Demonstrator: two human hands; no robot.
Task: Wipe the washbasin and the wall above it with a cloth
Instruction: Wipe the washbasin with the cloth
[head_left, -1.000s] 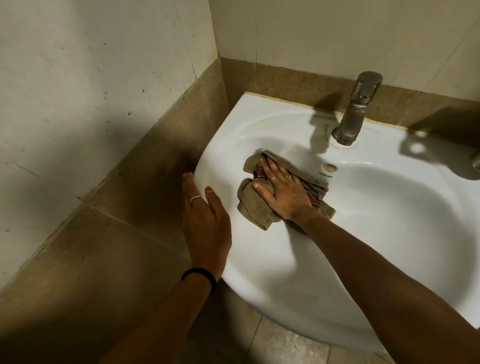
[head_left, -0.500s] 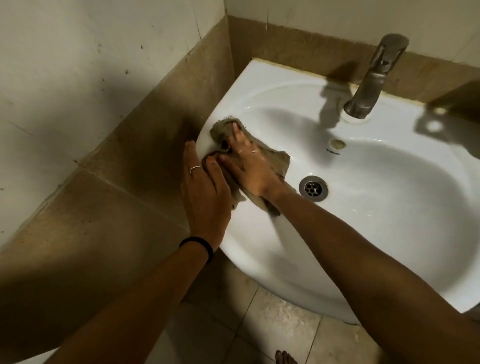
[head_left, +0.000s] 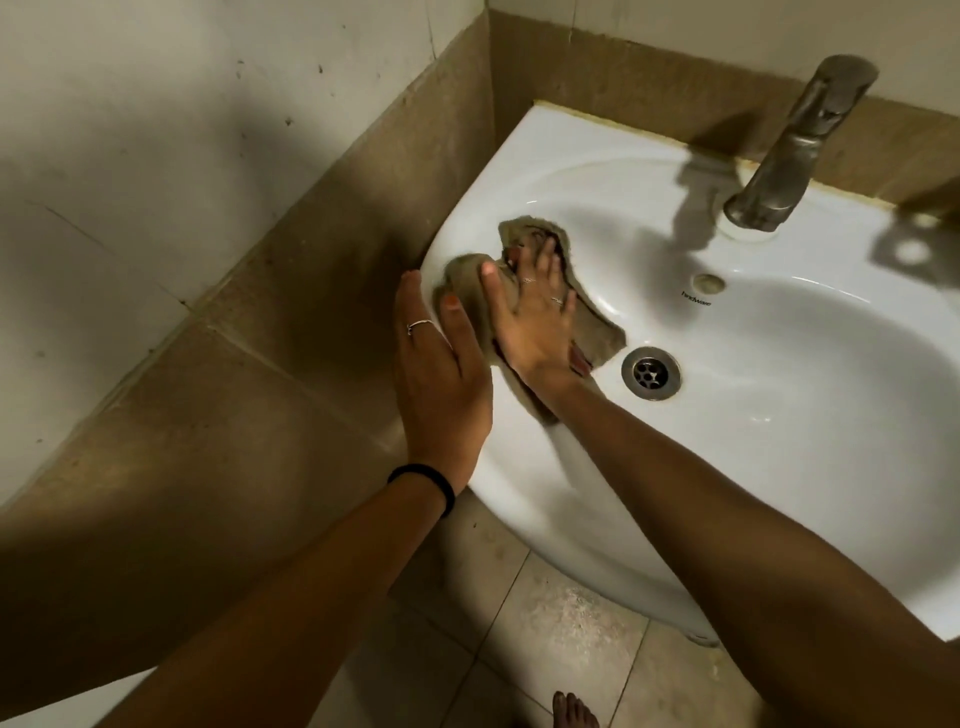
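A white washbasin is fixed in the corner of a tiled room. A crumpled brown cloth lies on the basin's left inner slope, just left of the drain. My right hand presses flat on the cloth with its fingers spread and fairly straight. Beside it, my left hand rests with straight fingers on the basin's left rim, its thumb touching the cloth's edge. The wall above the basin is pale, with a brown tile band along its foot.
A metal tap stands at the back of the basin, with the overflow hole below it. The left wall stands close beside the basin's left rim. The tiled floor and a bare foot show below.
My right hand has slid the cloth from the left rim a little to the right and down the inner slope. The left hand stays on the rim. The view has shifted slightly.
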